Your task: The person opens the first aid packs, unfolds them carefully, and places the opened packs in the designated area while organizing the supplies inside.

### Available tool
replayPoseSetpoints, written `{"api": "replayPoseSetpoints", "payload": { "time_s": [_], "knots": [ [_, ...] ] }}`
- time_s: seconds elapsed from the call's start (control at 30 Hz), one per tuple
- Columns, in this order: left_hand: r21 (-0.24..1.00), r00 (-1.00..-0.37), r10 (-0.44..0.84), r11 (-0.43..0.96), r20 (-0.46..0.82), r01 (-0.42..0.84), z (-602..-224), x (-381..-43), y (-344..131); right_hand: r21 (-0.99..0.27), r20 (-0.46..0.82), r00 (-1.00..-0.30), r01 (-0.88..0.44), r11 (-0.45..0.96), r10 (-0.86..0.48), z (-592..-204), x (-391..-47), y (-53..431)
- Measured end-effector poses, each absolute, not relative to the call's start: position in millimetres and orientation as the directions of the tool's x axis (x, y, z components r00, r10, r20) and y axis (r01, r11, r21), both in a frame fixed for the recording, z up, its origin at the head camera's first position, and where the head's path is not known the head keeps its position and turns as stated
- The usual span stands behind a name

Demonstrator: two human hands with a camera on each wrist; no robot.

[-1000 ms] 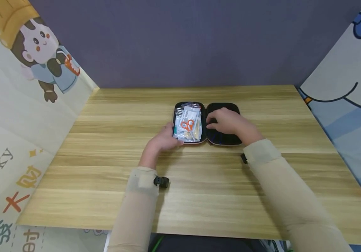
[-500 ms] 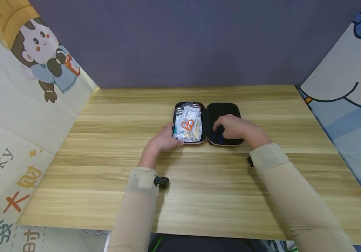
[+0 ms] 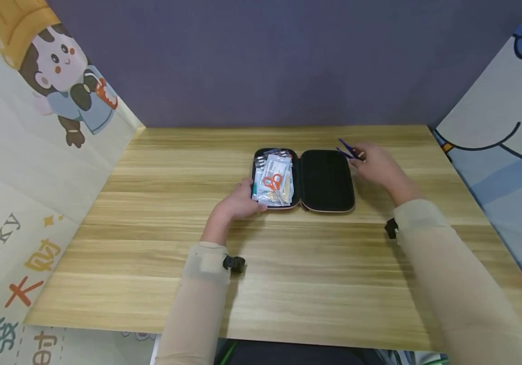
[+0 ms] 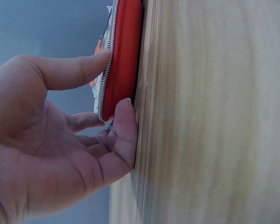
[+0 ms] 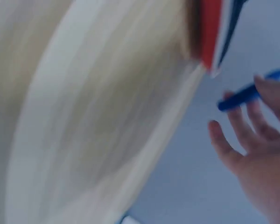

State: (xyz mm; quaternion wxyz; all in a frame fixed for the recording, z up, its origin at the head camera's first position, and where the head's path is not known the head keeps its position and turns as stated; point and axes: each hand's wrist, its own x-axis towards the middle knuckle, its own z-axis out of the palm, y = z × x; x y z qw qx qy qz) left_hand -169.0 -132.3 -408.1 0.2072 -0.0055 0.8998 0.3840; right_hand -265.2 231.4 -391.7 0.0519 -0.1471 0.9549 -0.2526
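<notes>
A zip case (image 3: 327, 181) lies unfolded on the table, black inside; its red outer wall (image 4: 126, 56) shows in the left wrist view. The left half is packed with clear and white packets (image 3: 275, 165), topped by small orange-handled scissors (image 3: 277, 178). My left hand (image 3: 237, 204) holds this half at its front left corner, thumb on the zipper rim and fingers low at the side. Off the far right corner of the case, my right hand (image 3: 377, 165) pinches blue tweezers (image 3: 345, 147) in the air, their two tips spread and pointing left.
The wooden table (image 3: 160, 228) extends around the case on all sides. A dark panel (image 3: 288, 66) stands along its back edge, with printed sheets (image 3: 83, 91) at left and right. A black wrist camera (image 3: 233, 263) sits on the left sleeve.
My right hand has left the case's right half, moving right and back with the blue tweezers. That half now shows bare black. My left hand has stayed at its corner.
</notes>
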Motion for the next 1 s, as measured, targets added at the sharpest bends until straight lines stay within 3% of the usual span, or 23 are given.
{"api": "replayPoseSetpoints", "payload": {
  "time_s": [0.2, 0.4, 0.73, 1.0],
  "knots": [
    [0.685, -0.91, 0.145, 0.706, -0.389, -0.181, -407, -169, -130, -0.522, -0.002, -0.998, -0.048, 0.852, -0.057, -412, -269, 283],
    [0.692, -0.904, 0.146, 0.695, -0.402, -0.196, -407, -168, -131, -0.493, -0.049, -0.997, 0.072, 0.867, 0.054, -424, -263, 313],
    [0.696, -0.904, 0.152, 0.692, -0.401, -0.192, -408, -168, -133, -0.435, -0.097, -0.994, 0.083, 0.897, 0.045, -422, -264, 313],
    [0.699, -0.906, 0.153, 0.689, -0.395, -0.188, -408, -169, -133, -0.414, -0.093, -0.994, -0.012, 0.91, -0.055, -408, -270, 292]
  ]
}}
